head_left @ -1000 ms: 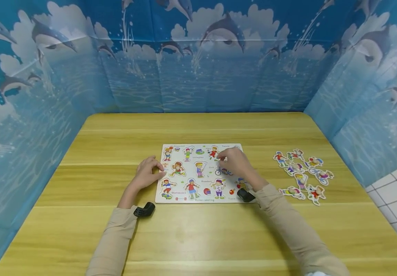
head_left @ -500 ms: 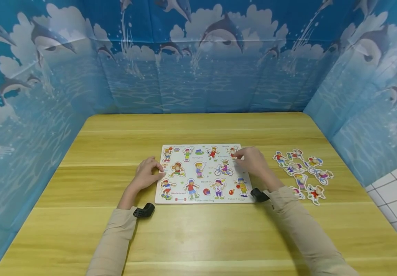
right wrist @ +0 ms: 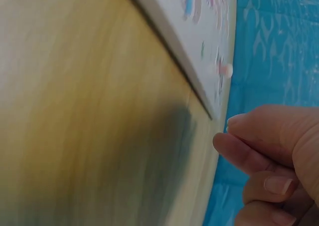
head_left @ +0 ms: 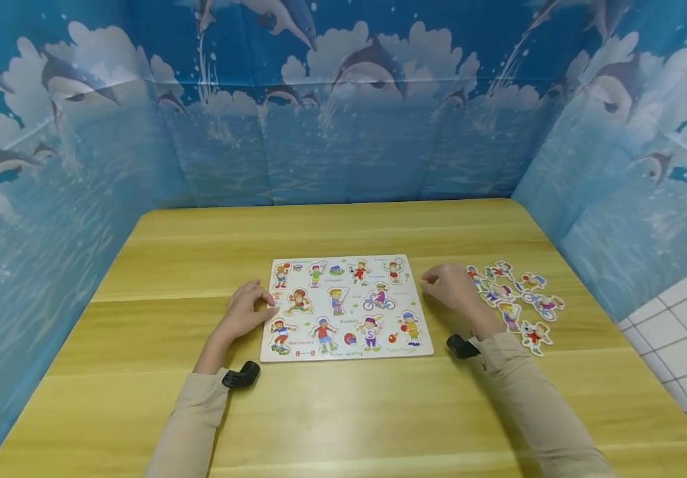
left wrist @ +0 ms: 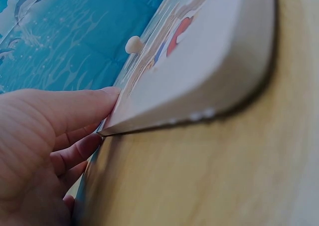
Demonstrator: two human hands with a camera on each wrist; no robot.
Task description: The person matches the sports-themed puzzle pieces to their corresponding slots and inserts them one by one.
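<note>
The puzzle board [head_left: 346, 309] is lying at the centre of the wooden table [head_left: 343, 411]. The left hand [head_left: 246, 312] is resting against the board's left edge, thumb pressing it, fingers loosely bent. The right hand [head_left: 452, 289] is hovering right of the board, fingers loosely curled and grasping nothing, beside the loose pieces [head_left: 516, 302] at centre right

a yellow wooden table [head_left: 343, 411] with long plank seams stands inside a blue backdrop [head_left: 343, 133] on 3 sides, printed with leaping dolphins [head_left: 373, 66], white clouds and rippled water, and a patch of white tiled floor [head_left: 678, 332] shows at the right edge.
</note>
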